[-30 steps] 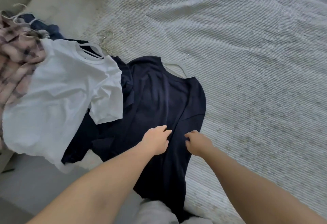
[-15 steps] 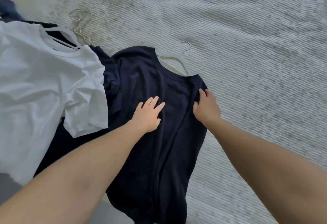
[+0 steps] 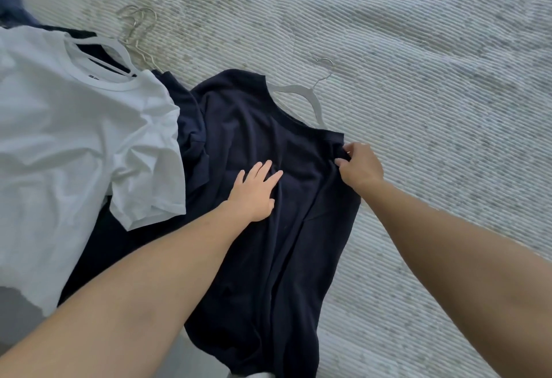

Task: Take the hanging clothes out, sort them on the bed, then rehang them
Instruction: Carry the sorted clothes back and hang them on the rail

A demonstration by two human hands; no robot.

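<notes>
Item: navy T-shirt (image 3: 260, 144), flat on bed (image 3: 433, 108), white hanger (image 3: 301, 93) inside its neck. Soft, light, limp (likely to bunch). Left hand (image 3: 254, 192) pressing flat, fingers straight; right hand (image 3: 361, 165) pinching shoulder seam. Best lifted by hanger. Beside it: white T-shirt (image 3: 74, 138).

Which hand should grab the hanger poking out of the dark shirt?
Probably the right hand. It pinches the navy shirt at the shoulder, just below the white hanger. The left hand lies flat mid-shirt, farther away.
</notes>
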